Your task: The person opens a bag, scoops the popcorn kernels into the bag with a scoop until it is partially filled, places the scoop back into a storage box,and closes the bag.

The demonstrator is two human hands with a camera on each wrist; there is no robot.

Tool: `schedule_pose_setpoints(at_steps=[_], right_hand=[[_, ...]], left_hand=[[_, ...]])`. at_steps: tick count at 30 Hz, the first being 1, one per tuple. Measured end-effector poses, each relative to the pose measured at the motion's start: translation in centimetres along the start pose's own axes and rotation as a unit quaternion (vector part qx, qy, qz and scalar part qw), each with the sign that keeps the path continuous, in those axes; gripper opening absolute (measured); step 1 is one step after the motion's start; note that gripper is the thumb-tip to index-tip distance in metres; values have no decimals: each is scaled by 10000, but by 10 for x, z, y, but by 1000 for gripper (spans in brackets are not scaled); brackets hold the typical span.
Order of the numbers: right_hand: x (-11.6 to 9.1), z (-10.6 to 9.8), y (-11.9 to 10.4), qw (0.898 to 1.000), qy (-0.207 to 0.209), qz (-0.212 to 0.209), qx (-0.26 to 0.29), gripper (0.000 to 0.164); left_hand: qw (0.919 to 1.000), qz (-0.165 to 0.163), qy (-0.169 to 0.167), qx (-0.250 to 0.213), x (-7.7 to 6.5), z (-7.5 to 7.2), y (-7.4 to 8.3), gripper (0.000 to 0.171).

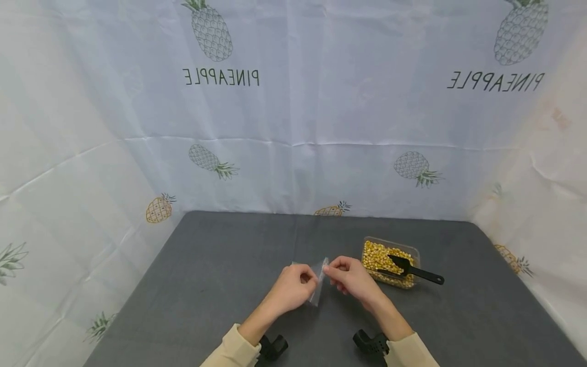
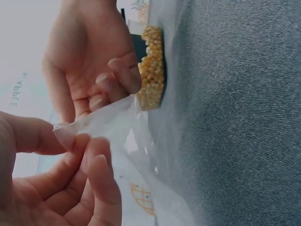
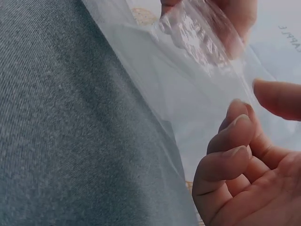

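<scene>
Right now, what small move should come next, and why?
Perhaps gently tease the bag open at its edge: the left hand pinches that edge, the right hand is at it too, the scoop rests in the corn nearby, and none shows in the bag.

We see the bag (image 1: 319,288) between the left hand (image 1: 293,285) and the right hand (image 1: 350,278). Right of them, on the table (image 1: 229,275), sits the container (image 1: 416,257) — kernels (image 1: 378,255) in it, the scoop (image 1: 415,270) on top, its handle past the right rim. Behind the table, we see a cloth (image 1: 293,112).
</scene>
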State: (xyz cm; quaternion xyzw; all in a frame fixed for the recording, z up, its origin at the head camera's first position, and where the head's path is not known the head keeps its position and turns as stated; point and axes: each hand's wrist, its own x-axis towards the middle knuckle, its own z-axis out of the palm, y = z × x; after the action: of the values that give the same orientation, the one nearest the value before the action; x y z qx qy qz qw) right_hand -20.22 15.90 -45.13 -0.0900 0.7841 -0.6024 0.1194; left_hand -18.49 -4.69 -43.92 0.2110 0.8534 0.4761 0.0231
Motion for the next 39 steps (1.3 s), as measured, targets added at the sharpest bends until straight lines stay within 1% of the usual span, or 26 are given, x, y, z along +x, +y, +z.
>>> schedule_pose_setpoints(at_steps=[2, 5, 9, 12, 16, 21, 25, 30, 34, 39], right_hand=[[0, 1, -2, 9999, -133, -31, 2, 34], [0, 4, -7, 9995, -319, -41, 16, 35], [-2, 4, -11, 9990, -428, -139, 8, 33], [-4, 2, -14, 9987, -469, -200, -26, 33], [-6, 2, -15, 9981, -576, -216, 99, 33], [-7, 2, -15, 9934, -841, -515, 589, 36], [-8, 2, -14, 9846, -1097, -830, 1079, 36], [-10, 3, -15, 9752, -1267, -1056, 1475, 29], [-11, 3, -17, 9715, -1300, -1145, 1619, 25], [-10, 4, -19, 9689, -1281, -1219, 1730, 26]], left_hand=[[9998, 24, 181, 63, 0, 0, 0, 14], [9993, 22, 322, 202, 0, 1, 0, 13], [9990, 16, 382, 250, 4, 4, 3, 15], [9990, 40, 413, 144, 6, 5, 5, 15], [9992, 80, 334, -197, 6, 5, 7, 17], [9963, 216, 94, -825, 6, 4, 10, 24], [9903, 349, -74, -1346, 7, 4, 9, 25], [9799, 583, -81, -1905, 8, 5, 7, 24], [9750, 747, -8, -2093, 10, 5, 7, 27], [9732, 920, 168, -2100, 12, 6, 6, 28]])
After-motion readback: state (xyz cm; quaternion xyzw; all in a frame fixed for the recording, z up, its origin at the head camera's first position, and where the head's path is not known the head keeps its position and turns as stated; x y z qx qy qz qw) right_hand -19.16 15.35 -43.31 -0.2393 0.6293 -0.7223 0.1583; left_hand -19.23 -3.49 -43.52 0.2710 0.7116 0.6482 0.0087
